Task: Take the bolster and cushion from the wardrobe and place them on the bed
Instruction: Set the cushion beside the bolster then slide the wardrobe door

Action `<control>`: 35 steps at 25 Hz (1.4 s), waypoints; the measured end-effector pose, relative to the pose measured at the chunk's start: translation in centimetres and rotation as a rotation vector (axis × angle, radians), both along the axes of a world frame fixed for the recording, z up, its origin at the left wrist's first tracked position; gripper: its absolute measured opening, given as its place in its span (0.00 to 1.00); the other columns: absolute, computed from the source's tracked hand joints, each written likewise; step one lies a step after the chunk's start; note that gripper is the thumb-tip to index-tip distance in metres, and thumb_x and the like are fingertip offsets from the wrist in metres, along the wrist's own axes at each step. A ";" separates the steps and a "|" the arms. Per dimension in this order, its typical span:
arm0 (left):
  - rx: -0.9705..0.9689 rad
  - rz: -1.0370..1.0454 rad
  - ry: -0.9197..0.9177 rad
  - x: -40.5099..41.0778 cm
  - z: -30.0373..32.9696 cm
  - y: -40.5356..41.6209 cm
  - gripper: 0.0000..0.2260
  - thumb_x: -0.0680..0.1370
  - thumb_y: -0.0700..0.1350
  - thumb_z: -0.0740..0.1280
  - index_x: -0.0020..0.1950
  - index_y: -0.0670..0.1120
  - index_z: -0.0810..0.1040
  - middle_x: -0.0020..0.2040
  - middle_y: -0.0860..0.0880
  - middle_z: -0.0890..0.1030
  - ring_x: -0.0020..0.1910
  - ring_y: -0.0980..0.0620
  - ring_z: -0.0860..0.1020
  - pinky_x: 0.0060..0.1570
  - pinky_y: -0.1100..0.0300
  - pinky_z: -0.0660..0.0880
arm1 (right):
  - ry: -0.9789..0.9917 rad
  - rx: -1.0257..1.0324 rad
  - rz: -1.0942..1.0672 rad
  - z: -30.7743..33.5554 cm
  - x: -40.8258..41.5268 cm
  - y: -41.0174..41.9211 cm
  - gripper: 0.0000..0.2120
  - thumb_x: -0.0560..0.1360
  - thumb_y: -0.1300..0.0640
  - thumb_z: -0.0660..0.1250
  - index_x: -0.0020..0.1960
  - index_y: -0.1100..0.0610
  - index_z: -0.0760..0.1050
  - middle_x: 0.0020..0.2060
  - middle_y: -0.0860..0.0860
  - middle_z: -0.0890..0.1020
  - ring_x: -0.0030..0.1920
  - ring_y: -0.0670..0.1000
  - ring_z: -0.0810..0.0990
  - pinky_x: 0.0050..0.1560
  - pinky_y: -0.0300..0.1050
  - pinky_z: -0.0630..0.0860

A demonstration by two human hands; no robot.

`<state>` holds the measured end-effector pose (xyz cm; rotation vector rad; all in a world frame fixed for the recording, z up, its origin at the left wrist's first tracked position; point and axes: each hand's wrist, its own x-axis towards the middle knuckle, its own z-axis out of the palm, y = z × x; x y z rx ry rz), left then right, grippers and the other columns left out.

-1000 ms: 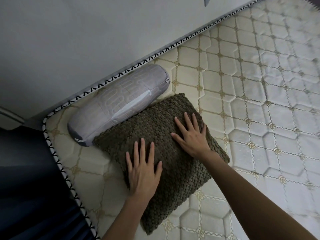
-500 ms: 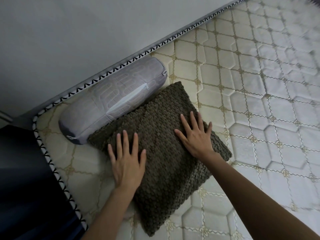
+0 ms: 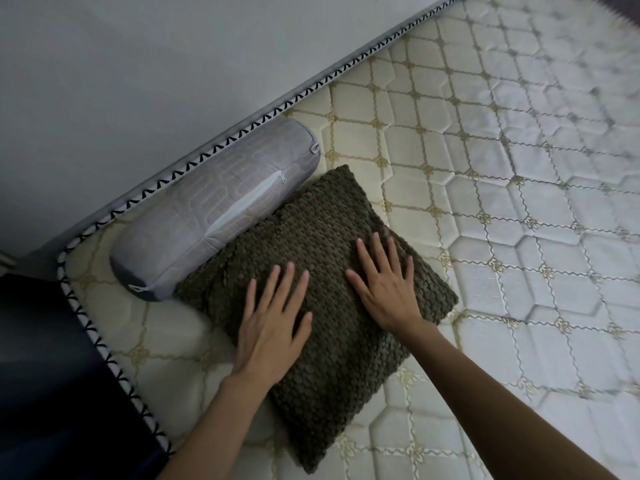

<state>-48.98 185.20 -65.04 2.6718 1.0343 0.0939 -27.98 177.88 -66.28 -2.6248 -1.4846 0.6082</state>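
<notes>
Head view: one bolster (image 3: 214,209), one cushion (image 3: 318,299), both on the bed (image 3: 485,202). Bolster lies along the wall-side edge, touching the cushion's upper-left side. Your two hands are flat on the cushion: left hand (image 3: 273,327), right hand (image 3: 388,289), fingers spread apart, gripping nothing. Cushion partly covered by your hands. Far right of the bed is blurred.

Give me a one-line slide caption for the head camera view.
Both hands, left and right, flat on a brown cushion beside a grey bolster on the mattress.
</notes>
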 end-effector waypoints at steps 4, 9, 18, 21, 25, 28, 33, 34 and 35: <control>-0.092 -0.051 0.185 0.3 -1.0 -0.2 0.26 0.80 0.58 0.51 0.75 0.48 0.66 0.76 0.45 0.66 0.74 0.43 0.65 0.70 0.39 0.60 | 0.115 -0.155 0.007 -0.9 -0.3 -1.0 0.30 0.80 0.36 0.43 0.79 0.44 0.41 0.80 0.48 0.45 0.78 0.53 0.38 0.74 0.65 0.38; -0.259 -0.032 0.297 1.5 -0.5 1.2 0.26 0.82 0.59 0.51 0.79 0.53 0.53 0.81 0.50 0.51 0.79 0.50 0.48 0.74 0.44 0.46 | 0.258 -0.262 -0.047 1.8 0.8 1.8 0.29 0.81 0.38 0.47 0.79 0.47 0.50 0.80 0.50 0.51 0.79 0.57 0.43 0.73 0.66 0.43; -1.211 0.269 -0.158 2.4 16.3 5.6 0.22 0.83 0.56 0.54 0.76 0.51 0.63 0.68 0.49 0.75 0.66 0.51 0.73 0.65 0.59 0.63 | 1.023 0.346 -0.661 17.4 -0.5 -2.6 0.14 0.81 0.47 0.60 0.47 0.49 0.83 0.52 0.46 0.85 0.56 0.46 0.81 0.44 0.33 0.74; -1.281 0.252 -0.247 1.9 22.8 5.7 0.19 0.83 0.55 0.55 0.71 0.51 0.69 0.62 0.51 0.80 0.59 0.53 0.79 0.62 0.56 0.69 | 1.091 0.455 -0.745 23.5 -0.7 -4.8 0.16 0.81 0.48 0.59 0.52 0.55 0.83 0.53 0.53 0.85 0.56 0.50 0.83 0.50 0.39 0.76; -1.294 0.247 -0.386 1.9 30.7 4.4 0.15 0.83 0.54 0.55 0.59 0.51 0.77 0.53 0.51 0.85 0.51 0.51 0.84 0.56 0.54 0.75 | 1.325 0.670 -0.849 31.5 -2.1 -8.3 0.17 0.82 0.51 0.57 0.54 0.60 0.81 0.52 0.55 0.86 0.53 0.51 0.85 0.51 0.42 0.81; -1.357 0.222 -0.484 2.1 36.2 2.8 0.15 0.83 0.51 0.54 0.54 0.48 0.79 0.52 0.47 0.85 0.50 0.49 0.83 0.53 0.53 0.75 | 1.367 0.778 -0.905 37.0 -3.6 -11.4 0.18 0.82 0.52 0.57 0.55 0.61 0.80 0.52 0.56 0.86 0.51 0.51 0.85 0.50 0.43 0.81; -1.373 0.120 -0.506 2.0 42.3 -2.1 0.15 0.83 0.49 0.54 0.54 0.46 0.79 0.49 0.46 0.86 0.47 0.50 0.85 0.52 0.53 0.76 | 1.254 0.929 -0.984 43.9 -5.4 -18.8 0.19 0.82 0.50 0.56 0.55 0.61 0.80 0.53 0.57 0.85 0.55 0.53 0.84 0.57 0.47 0.77; -1.383 0.090 -0.486 2.0 43.2 -3.4 0.16 0.83 0.50 0.54 0.55 0.45 0.79 0.50 0.46 0.86 0.47 0.49 0.85 0.52 0.53 0.77 | 1.224 0.956 -0.991 44.8 -5.8 -20.7 0.19 0.82 0.50 0.55 0.55 0.61 0.81 0.54 0.57 0.85 0.56 0.53 0.84 0.57 0.47 0.76; -1.391 0.059 -0.470 2.2 43.9 -4.6 0.16 0.83 0.50 0.54 0.55 0.45 0.79 0.50 0.45 0.86 0.48 0.49 0.85 0.53 0.52 0.77 | 1.200 0.979 -0.999 45.7 -6.2 -22.7 0.20 0.82 0.49 0.55 0.54 0.60 0.81 0.54 0.57 0.85 0.57 0.53 0.84 0.58 0.48 0.76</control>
